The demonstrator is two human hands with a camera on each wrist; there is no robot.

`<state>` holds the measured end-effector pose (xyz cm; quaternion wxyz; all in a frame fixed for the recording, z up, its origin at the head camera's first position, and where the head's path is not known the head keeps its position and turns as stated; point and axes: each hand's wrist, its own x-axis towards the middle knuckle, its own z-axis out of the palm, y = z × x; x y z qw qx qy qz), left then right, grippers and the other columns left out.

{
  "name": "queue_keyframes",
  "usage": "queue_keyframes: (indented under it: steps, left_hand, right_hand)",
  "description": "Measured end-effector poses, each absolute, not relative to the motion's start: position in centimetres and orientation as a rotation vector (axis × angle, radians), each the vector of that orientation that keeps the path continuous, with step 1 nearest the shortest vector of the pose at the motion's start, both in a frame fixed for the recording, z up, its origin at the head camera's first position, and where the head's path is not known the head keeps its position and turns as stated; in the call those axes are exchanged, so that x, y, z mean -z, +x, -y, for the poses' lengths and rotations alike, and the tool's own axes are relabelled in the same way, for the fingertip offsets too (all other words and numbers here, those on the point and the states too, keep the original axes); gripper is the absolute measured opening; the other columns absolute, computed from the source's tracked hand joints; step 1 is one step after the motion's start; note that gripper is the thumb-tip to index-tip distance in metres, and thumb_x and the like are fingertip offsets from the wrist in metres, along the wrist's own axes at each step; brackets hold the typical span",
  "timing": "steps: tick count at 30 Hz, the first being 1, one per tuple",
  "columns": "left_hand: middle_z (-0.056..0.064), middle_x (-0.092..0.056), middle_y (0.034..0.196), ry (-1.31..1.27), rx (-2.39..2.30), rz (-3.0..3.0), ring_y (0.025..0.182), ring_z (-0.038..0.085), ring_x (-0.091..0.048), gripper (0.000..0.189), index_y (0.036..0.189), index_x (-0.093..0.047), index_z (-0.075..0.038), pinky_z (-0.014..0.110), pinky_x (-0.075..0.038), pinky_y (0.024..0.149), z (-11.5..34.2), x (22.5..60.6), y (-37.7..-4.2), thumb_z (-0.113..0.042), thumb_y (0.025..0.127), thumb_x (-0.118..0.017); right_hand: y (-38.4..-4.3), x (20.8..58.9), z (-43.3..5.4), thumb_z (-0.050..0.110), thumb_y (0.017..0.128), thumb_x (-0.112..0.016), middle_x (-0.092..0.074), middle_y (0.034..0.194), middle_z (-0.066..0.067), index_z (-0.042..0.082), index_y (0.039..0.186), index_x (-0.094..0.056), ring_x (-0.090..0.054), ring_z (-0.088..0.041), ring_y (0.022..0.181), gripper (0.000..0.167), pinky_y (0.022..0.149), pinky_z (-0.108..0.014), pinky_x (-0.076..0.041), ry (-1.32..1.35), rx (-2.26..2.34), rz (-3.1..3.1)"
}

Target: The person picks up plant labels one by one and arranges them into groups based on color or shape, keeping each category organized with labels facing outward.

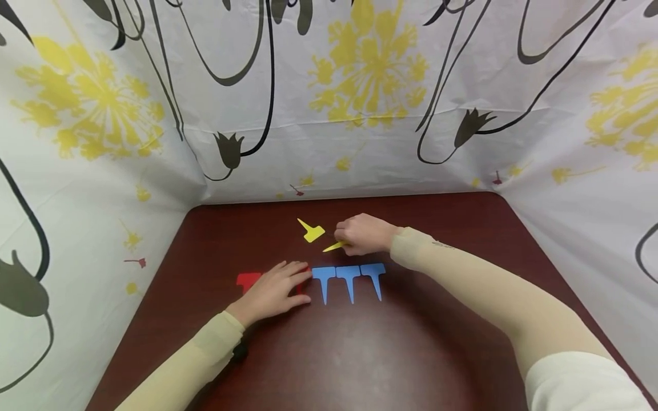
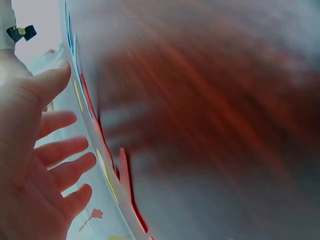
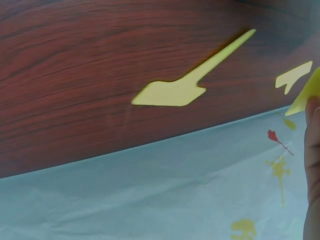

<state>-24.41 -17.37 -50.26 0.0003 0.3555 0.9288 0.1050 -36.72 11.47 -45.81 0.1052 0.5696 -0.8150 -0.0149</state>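
Note:
My right hand pinches a yellow T-shaped plant label, its pointed stem sticking out leftward; the right wrist view shows its yellow end at the fingers. A second yellow label lies left of that hand. Two yellow labels, a nearer one and a farther one, lie flat in the right wrist view. My left hand hovers low over red T-shaped labels, fingers spread and partly hiding them. Red labels appear edge-on in the left wrist view. Three blue labels lie side by side, stems toward me.
The dark red-brown table has rounded far corners. A white patterned curtain with yellow and grey flowers surrounds it at the back and both sides. The blue row continues rightward from the red labels.

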Motion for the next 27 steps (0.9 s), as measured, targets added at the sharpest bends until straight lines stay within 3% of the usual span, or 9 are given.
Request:
queue_keyframes:
  steps: [9,16,27]
  left_hand:
    - [0.008,-0.052,0.148,1.172,-0.325,-2.914,0.138,0.024,-0.045,0.065,0.142,-0.059,-0.015,0.051,-0.028,0.117,16.4,50.3,-24.8,-0.052,0.09,-0.071]
    - [0.008,-0.051,0.149,1.181,-0.324,-2.906,0.139,0.024,-0.044,0.066,0.144,-0.058,-0.015,0.05,-0.028,0.118,15.6,50.1,-24.8,-0.052,0.09,-0.071]
    - [0.008,-0.053,0.147,1.243,-0.311,-2.905,0.138,0.024,-0.046,0.068,0.143,-0.059,-0.015,0.051,-0.03,0.116,14.3,50.4,-25.2,-0.053,0.089,-0.072]
  right_hand:
    - [-35.0,46.2,-15.0,0.015,0.087,-0.07,-0.05,0.087,0.004,0.016,0.082,-0.062,-0.05,-0.005,0.059,0.009,0.055,-0.02,-0.049,1.714,0.06,2.361]
    - [-33.3,46.2,-18.0,0.013,0.087,-0.071,-0.058,0.101,-0.001,0.012,0.09,-0.069,-0.059,-0.006,0.068,0.004,0.06,-0.021,-0.054,1.745,0.135,2.312]
    - [-30.9,46.9,-22.6,0.01,0.086,-0.065,-0.056,0.099,-0.003,0.011,0.089,-0.064,-0.054,-0.01,0.068,0.004,0.048,-0.021,-0.043,1.83,0.307,2.129]
